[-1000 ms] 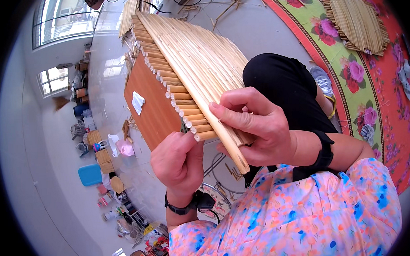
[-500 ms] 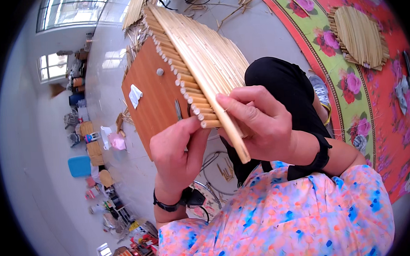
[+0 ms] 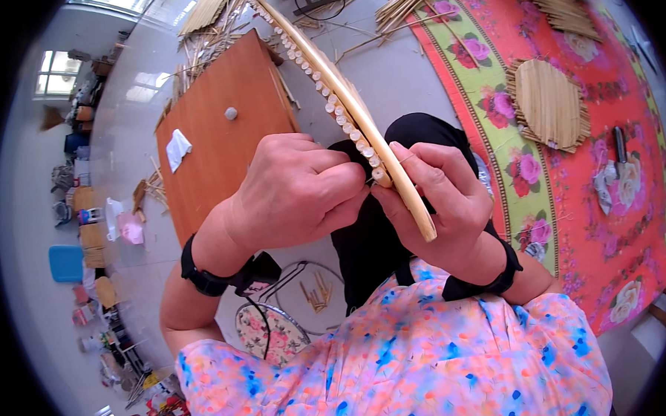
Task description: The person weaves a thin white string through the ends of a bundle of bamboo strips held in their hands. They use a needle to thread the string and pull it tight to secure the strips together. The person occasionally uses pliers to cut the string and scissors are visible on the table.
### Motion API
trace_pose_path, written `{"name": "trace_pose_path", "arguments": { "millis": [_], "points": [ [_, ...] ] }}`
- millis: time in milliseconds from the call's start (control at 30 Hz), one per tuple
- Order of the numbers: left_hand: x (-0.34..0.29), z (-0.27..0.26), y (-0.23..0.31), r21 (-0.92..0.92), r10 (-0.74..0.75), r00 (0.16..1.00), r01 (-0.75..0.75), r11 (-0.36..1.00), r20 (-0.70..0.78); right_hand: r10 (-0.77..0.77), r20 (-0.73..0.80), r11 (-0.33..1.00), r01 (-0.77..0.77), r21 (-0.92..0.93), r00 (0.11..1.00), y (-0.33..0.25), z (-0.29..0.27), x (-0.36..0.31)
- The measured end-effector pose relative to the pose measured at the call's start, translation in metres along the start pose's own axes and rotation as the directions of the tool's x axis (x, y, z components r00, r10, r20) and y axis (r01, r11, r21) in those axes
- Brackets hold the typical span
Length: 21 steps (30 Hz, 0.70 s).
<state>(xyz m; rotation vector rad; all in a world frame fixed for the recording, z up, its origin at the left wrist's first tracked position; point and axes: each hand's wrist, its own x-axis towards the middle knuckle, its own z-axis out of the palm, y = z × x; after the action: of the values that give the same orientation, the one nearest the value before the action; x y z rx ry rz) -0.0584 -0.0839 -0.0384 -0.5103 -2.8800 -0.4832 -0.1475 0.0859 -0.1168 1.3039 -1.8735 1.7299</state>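
A mat of pale dried plant stalks (image 3: 347, 96) is tilted almost edge-on before me, its cut round ends in a row along the left side. One longer, thicker stalk (image 3: 381, 143) lies across those rows at the rim. My right hand (image 3: 444, 196) grips the near end of the mat, thumb and fingers on the long stalk. A fine thread seems to show by its fingertips. Close to the nearest cut ends, my left hand (image 3: 302, 187) is closed in a pinch. What it pinches is too small to make out; a thin dark tip shows beside it.
A brown wooden table (image 3: 222, 127) stands left, bearing a white tissue (image 3: 178, 149) and a small round grey object (image 3: 231, 113). On a flowered red cloth (image 3: 490, 60) to the right lies a round stalk mat (image 3: 550, 103). A floral round stool (image 3: 268, 331) is below my left arm.
The mat has turned from showing its broad face to nearly edge-on. My left hand has moved up and rolled over, its back now showing. The right hand keeps its hold.
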Motion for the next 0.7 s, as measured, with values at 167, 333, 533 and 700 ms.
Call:
{"name": "trace_pose_path", "arguments": {
  "millis": [167, 333, 533, 700],
  "points": [
    [-0.015, -0.016, -0.010, -0.006, -0.028, 0.996, 0.029, 1.000, 0.083, -0.078, 0.060, 0.987, 0.086, -0.137, 0.995, -0.001, -0.006, 0.005],
    [-0.098, -0.005, -0.070, -0.393, -0.639, 0.707, 0.518, 0.760, -0.304, -0.039, 0.122, 0.968, 0.068, -0.241, 0.992, 0.000, -0.015, -0.001],
    [-0.247, 0.142, -0.107, -0.013, -0.992, 0.113, 0.994, 0.112, 0.057, 0.015, 0.131, 0.978, 0.013, -0.208, 0.991, 0.002, -0.013, -0.012],
    [-0.272, 0.242, -0.108, 0.136, -0.939, 0.213, 0.974, 0.182, -0.270, -0.053, 0.113, 0.954, 0.084, -0.288, 0.992, 0.002, -0.011, -0.009]
  ]
}}
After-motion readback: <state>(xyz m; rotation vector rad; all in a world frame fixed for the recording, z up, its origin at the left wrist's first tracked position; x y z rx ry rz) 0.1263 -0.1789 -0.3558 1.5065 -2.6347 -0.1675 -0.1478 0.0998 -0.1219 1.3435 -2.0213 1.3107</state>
